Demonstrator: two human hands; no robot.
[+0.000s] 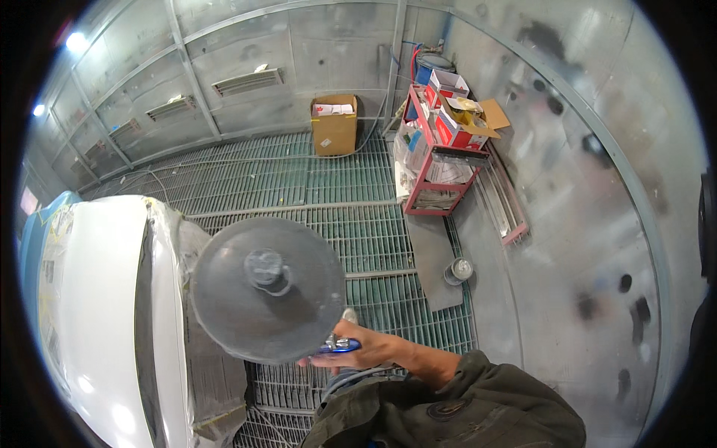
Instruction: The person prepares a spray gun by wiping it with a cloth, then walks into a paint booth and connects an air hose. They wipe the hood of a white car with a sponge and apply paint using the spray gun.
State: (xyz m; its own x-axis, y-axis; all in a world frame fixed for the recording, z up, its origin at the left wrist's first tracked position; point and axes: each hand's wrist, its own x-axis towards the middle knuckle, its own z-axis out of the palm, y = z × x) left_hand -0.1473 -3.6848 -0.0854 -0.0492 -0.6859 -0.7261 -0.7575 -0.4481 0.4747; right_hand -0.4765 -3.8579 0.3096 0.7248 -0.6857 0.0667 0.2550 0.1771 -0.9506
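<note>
Head camera: right hand (360,351) low and just right of centre, fingers curled round the grip of a blue-and-silver metal spray gun (342,346). Grip mostly hidden, so the trigger finger cannot be made out. Left hand out of the picture; its state cannot be told.

Above the gun, a broad, round, dull-grey cup (299,321) with a pale raised cap (265,270) near its middle. It spreads up and left of the knuckles, covering most of the gun's body. Visible blue part runs roughly left to right; nozzle direction cannot be read.

Key relation: long, glossy white curved panel (104,261) lies left of the right hand, its long axis running up and down the view, a dark gap along its right side. The cup sits between hand and panel. Its left rim overlaps, as seen from above, the clear wrinkled masking film (170,224) edging the panel; contact not certain, depth unclear. Right hand is the only one near.

Underfoot, green-grey metal floor grating (373,239). Beyond the hand to the upper right, a pinkish-red metal cart (420,190), well apart.
</note>
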